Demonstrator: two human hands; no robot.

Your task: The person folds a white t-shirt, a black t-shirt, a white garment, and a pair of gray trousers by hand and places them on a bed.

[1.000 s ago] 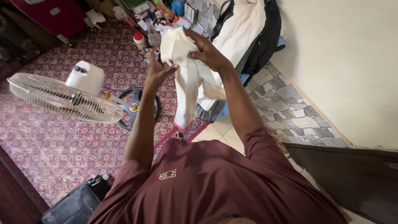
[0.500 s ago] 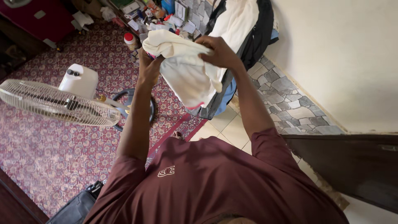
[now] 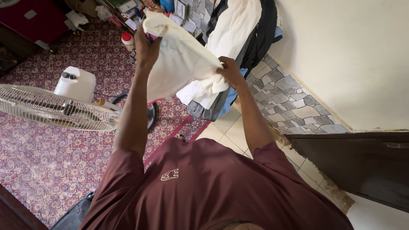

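I hold a cream-white garment (image 3: 179, 59) stretched out in front of me between both hands. My left hand (image 3: 146, 47) grips its upper left edge, raised high. My right hand (image 3: 231, 73) is closed on its lower right edge, lower and closer to the wall. A thin red trim shows along the garment's bottom edge. Behind the garment, a pile of hanging clothes (image 3: 240, 34), white, black and blue, rests against the wall.
A white standing fan (image 3: 59, 111) with a round dark base stands on the patterned red carpet (image 3: 51, 157) at my left. A cluttered low shelf (image 3: 140, 10) with a red-capped jar lies ahead. A dark door (image 3: 366, 166) is at right; a black bag (image 3: 76, 215) sits near my feet.
My left hand has taken hold of the garment and lifted its edge up and left. My right hand has dropped lower, spreading the cloth open between them.
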